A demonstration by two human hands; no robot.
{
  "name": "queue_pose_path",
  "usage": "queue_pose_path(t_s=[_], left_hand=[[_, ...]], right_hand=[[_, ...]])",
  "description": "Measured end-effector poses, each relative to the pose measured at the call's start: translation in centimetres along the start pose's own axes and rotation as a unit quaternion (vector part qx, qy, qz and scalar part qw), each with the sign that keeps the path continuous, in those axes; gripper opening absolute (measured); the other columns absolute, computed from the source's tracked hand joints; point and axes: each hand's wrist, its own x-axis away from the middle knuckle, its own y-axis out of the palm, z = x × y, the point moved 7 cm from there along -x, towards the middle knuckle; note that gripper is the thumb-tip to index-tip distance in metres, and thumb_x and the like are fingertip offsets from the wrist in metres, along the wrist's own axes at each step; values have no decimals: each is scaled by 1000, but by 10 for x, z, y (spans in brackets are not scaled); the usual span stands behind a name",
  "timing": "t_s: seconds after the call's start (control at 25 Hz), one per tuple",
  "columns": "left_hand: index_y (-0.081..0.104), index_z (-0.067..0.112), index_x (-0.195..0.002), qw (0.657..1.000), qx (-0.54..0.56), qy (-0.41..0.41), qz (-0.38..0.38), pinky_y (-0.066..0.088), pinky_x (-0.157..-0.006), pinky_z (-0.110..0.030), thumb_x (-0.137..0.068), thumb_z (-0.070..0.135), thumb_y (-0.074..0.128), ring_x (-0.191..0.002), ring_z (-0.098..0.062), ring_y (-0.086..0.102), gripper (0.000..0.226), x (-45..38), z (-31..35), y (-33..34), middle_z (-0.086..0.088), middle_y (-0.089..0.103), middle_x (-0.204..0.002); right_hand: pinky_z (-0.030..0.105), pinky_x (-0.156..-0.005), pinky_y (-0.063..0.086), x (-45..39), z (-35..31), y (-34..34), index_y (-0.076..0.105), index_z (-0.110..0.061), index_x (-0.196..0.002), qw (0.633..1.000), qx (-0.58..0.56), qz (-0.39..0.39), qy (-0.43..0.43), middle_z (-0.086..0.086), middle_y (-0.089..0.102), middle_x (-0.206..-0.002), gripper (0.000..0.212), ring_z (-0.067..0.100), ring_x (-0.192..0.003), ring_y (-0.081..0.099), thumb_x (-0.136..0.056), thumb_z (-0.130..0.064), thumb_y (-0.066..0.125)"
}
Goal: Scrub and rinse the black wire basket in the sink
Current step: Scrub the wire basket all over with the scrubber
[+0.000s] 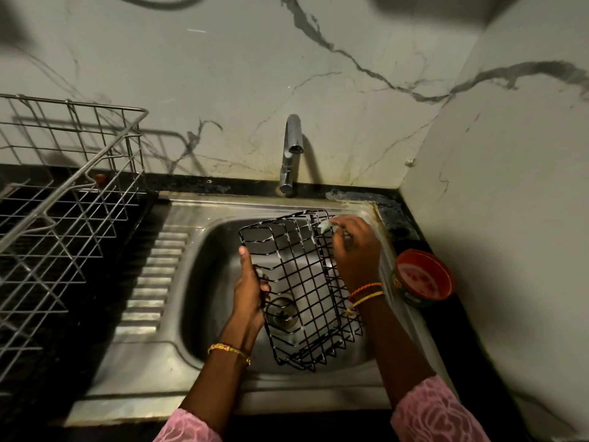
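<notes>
Legible text, labels, brands, numbers, signs: none. Red round container [422, 277] on the counter right of the sink [178, 371]: printed band on its green side wall, possibly lettering, too blurred and dim to read. Tap [290, 154], wire items, wall: no markings visible.

A white marble-veined wall [223, 74] is being dimly lit, shadows being cast in the upper corners. A black counter [79, 298] is being occupied at left by a metal rack [63, 199].

Two wire baskets [306, 282] (one black), one tub [424, 277]
</notes>
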Motion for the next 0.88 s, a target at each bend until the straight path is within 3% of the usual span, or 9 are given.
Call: queue_pose_path(t_s=[0.16,0.36,0.52,0.6,0.68,0.76,0.88], left_hand=[[42,25,-59,1000,-3,-9,-5,24,-45,-24,-76,78,40,-43,-8,30,56,-1,-3,2,9,36,-46],[39,25,-57,1000,-24,-1,7,23,-45,-25,-81,75,38,-42,-9,29,56,3,-1,8,7,37,-46],[40,24,-59,1000,-9,0,8,24,-44,-23,-81,75,38,-41,-7,30,55,2,0,6,8,36,-43],[40,25,-59,1000,-4,-6,6,24,-42,-21,-79,77,38,-40,-6,31,55,2,-1,4,9,37,-45],[41,26,-60,1000,2,-7,5,24,-41,-21,-79,76,39,-39,-5,31,55,2,0,2,9,38,-47],[40,26,-60,1000,-1,-10,2,23,-40,-21,-80,76,39,-38,-5,30,55,3,0,2,10,37,-46],[41,25,-59,1000,-10,-1,16,22,-41,-21,-80,76,39,-39,-6,29,56,3,1,2,8,37,-46]], right_hand=[[33,-76,57,2,-6,3,66,2,-98,1000,-7,-6,21,17,61,-103,20,13,-91,55,-82,7,55],[18,-80,47,33,-52,23,68,-3,-86,998,-53,-24,-4,13,57,-100,7,13,-92,53,-79,-2,65],[19,-85,46,53,-65,37,66,-4,-102,991,-90,-94,-37,11,60,-104,24,19,-97,58,-84,7,54],[15,-86,42,41,-48,31,67,-6,-103,995,-64,-72,-11,11,64,-103,24,20,-96,59,-86,7,55],[22,-92,40,26,-28,20,68,-5,-98,1000,-3,-26,5,12,68,-100,18,17,-96,58,-85,4,58],[28,-92,46,18,-11,11,67,-1,-96,999,8,6,44,14,68,-99,15,14,-95,58,-85,3,58],[2,-86,38,24,-22,14,69,-1,-93,997,-35,22,58,15,67,-98,13,13,-92,58,-84,2,60]])
